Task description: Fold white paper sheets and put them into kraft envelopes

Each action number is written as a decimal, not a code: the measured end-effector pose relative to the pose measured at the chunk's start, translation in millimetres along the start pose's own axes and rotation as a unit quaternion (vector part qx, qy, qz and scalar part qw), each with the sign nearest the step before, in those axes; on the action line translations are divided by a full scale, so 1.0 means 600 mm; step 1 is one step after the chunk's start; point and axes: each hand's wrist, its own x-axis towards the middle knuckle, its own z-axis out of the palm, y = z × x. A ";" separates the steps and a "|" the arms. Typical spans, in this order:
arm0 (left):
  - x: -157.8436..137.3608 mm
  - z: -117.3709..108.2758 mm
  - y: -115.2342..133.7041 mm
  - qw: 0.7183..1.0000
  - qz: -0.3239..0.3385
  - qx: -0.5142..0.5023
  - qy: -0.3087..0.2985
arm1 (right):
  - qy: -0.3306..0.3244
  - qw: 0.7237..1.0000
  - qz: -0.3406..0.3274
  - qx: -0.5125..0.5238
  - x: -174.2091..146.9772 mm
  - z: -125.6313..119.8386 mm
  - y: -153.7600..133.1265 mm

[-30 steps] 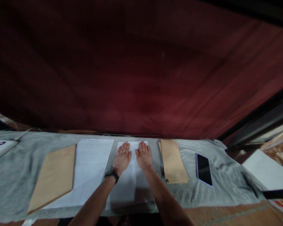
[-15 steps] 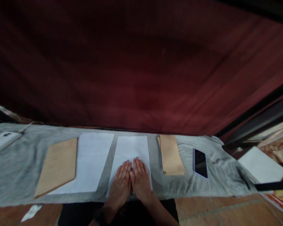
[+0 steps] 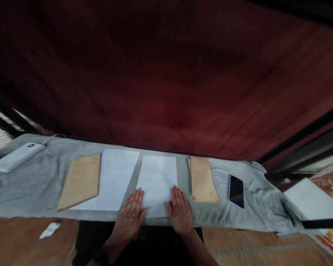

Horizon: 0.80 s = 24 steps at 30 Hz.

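A white sheet of paper point(image 3: 157, 177) lies flat on the grey cloth in front of me. My left hand point(image 3: 130, 214) rests palm down over its lower left edge, fingers stretched out and thumb apart. On the opposite side, my right hand point(image 3: 180, 212) lies flat at the lower right edge, its fingers also extended. Neither hand holds anything. To the left are more white paper point(image 3: 118, 177) and, overlapping it, a stack of large brown envelopes point(image 3: 81, 181). Smaller brown envelopes point(image 3: 202, 179) lie to the right of my right hand.
A phone point(image 3: 236, 192) with a dark screen lies right of the small envelopes. At the far left, a white device point(image 3: 18, 157) with a cable sits on the grey cloth point(image 3: 44, 192). A dark red curtain point(image 3: 166, 92) hangs behind. A white scrap point(image 3: 50, 229) lies on the tiled floor.
My hands have moved apart from the middle of the sheet to its left and right edges. The view has shifted slightly, and the other items stay in place on the cloth.
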 end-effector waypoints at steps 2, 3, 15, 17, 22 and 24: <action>-0.010 -0.006 -0.012 1.000 0.030 0.003 0.000 | 0.004 1.000 -0.004 -0.001 -0.012 -0.004 0.008; -0.014 -0.010 -0.018 0.999 0.048 0.006 -0.001 | 0.004 1.000 -0.009 0.000 -0.017 -0.008 0.011; -0.010 -0.026 -0.022 0.988 0.109 -0.021 -0.107 | -0.042 0.992 -0.111 0.052 -0.033 -0.053 0.025; -0.003 -0.028 -0.027 0.985 0.102 -0.033 -0.136 | -0.048 0.992 -0.105 0.052 -0.033 -0.051 0.025; 0.011 -0.050 -0.040 0.983 0.105 -0.067 -0.136 | -0.081 0.989 -0.095 0.076 -0.030 -0.053 0.034; 0.011 -0.061 -0.038 0.984 0.107 -0.080 -0.120 | -0.102 0.984 -0.101 0.105 -0.027 -0.057 0.043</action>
